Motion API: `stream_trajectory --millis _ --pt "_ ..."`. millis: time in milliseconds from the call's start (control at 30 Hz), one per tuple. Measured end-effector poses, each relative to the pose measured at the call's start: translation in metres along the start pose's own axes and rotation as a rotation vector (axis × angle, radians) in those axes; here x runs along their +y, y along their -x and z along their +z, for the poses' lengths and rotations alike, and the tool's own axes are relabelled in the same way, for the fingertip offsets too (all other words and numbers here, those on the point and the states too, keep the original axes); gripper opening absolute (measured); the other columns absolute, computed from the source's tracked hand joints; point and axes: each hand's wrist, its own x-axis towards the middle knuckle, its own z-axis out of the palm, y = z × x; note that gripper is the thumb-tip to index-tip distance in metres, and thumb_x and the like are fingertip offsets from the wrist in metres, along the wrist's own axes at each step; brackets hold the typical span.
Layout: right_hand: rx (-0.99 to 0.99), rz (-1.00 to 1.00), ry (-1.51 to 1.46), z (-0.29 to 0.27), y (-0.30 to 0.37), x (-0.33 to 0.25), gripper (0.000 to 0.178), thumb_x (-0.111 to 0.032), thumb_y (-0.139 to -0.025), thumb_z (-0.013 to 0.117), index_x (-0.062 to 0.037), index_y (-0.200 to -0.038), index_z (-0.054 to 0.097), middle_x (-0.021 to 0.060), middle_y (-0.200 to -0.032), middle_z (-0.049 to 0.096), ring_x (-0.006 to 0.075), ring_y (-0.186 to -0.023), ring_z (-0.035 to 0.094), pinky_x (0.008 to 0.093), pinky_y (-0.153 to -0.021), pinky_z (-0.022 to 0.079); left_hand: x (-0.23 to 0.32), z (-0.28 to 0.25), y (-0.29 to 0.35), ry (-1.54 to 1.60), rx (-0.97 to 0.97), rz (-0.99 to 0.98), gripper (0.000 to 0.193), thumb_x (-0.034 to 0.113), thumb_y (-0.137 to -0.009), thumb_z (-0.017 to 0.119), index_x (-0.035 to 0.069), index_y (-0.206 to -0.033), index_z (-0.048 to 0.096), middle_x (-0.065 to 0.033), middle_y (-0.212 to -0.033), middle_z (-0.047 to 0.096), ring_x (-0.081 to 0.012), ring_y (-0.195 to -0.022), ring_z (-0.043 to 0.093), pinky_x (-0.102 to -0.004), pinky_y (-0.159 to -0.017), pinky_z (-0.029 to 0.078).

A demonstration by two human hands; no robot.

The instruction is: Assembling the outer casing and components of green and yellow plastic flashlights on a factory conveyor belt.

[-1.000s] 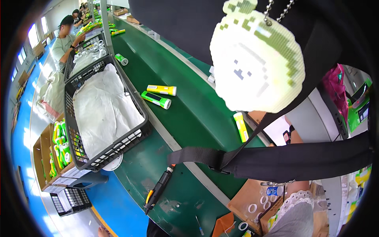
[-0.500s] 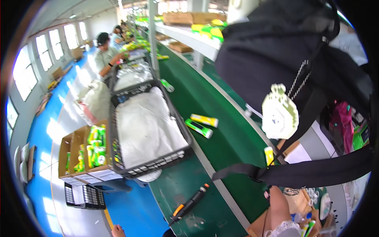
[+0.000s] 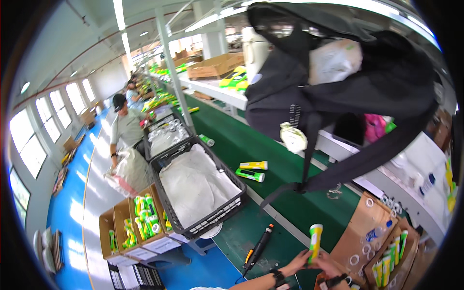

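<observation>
Both my hands meet near the lower edge, around an upright yellow-and-green flashlight [image 3: 315, 238] with a pale upper end. My left hand [image 3: 300, 261], with a dark band at the wrist, has its fingers closed on the flashlight's lower part. From the other side my right hand [image 3: 326, 265] also grips its lower end, partly hiding it. A black and orange electric screwdriver [image 3: 259, 247] lies on the green tabletop to the left of my hands. Farther off, a yellow flashlight [image 3: 253, 165] and a green flashlight [image 3: 250, 175] rest side by side on the green belt [image 3: 285, 193].
A black crate [image 3: 240, 195] lined with white sheeting stands left of the belt. Beside it are cardboard boxes [image 3: 116, 227] of flashlights. A black backpack [image 3: 280, 96] hangs at upper right, its strap over the belt. White rings and a flashlight box [image 3: 405, 261] sit right.
My view has tilted up and shifted. My left hand has come over from the lower left to meet my right hand, and the upright flashlight is now between them.
</observation>
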Motion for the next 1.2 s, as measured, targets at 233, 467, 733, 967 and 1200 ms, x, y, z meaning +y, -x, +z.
stream_trajectory --millis 233,467,733,967,1200 --pt "0.456 -0.295 1.016 0.042 0.156 -0.022 0.065 -0.030 -0.066 0.067 -0.0037 -0.117 0.036 0.0232 -0.079 0.058 0.0397 -0.067 0.058 0.0458 -0.057 0.048 -0.044 0.069 0.017 0.072 -0.200 -0.017 0.029 0.030 -0.090 0.046 0.005 -0.104 0.043 -0.0057 -0.086 0.054 -0.0160 -0.075 0.056 -0.0297 -0.065 0.048" --pt "0.572 -0.401 1.102 0.048 0.194 -0.001 0.059 -0.041 -0.071 0.064 -0.0026 -0.111 0.043 0.0165 -0.067 0.058 0.0325 -0.055 0.058 0.0407 -0.047 0.046 -0.020 0.089 0.054 -0.126 -0.245 0.005 0.030 0.033 -0.092 0.041 0.007 -0.107 0.037 -0.0089 -0.087 0.054 -0.0187 -0.066 0.056 -0.0336 -0.055 0.051" --pt "0.482 -0.424 1.145 0.057 0.204 -0.010 0.047 -0.044 -0.068 0.066 -0.0068 -0.092 0.049 0.0116 -0.071 0.059 0.0281 -0.060 0.060 0.0366 -0.049 0.045 -0.029 0.073 0.071 -0.170 -0.289 0.009 0.031 0.036 -0.091 0.042 0.008 -0.105 0.040 -0.0088 -0.084 0.055 -0.0176 -0.065 0.055 -0.0319 -0.054 0.049" --pt "0.467 -0.630 0.877 0.069 0.185 0.006 0.025 -0.026 -0.073 0.064 -0.0079 -0.084 0.050 0.0080 -0.082 0.056 0.0252 -0.071 0.058 0.0348 -0.059 0.047 -0.017 0.071 0.055 -0.168 -0.227 -0.100 0.039 0.045 -0.089 0.041 0.006 -0.093 0.045 -0.0076 -0.065 0.054 -0.0172 -0.052 0.054 -0.0278 -0.046 0.046" --pt "0.227 -1.230 1.252 0.049 0.204 0.020 0.011 -0.014 -0.071 0.057 -0.0103 -0.077 0.049 0.0017 -0.074 0.049 0.0165 -0.072 0.054 0.0332 -0.080 0.047 0.039 0.094 0.063 -0.123 -0.260 0.006 0.037 0.041 -0.090 0.041 0.005 -0.100 0.042 -0.0091 -0.078 0.055 -0.0170 -0.057 0.054 -0.0312 -0.050 0.050"
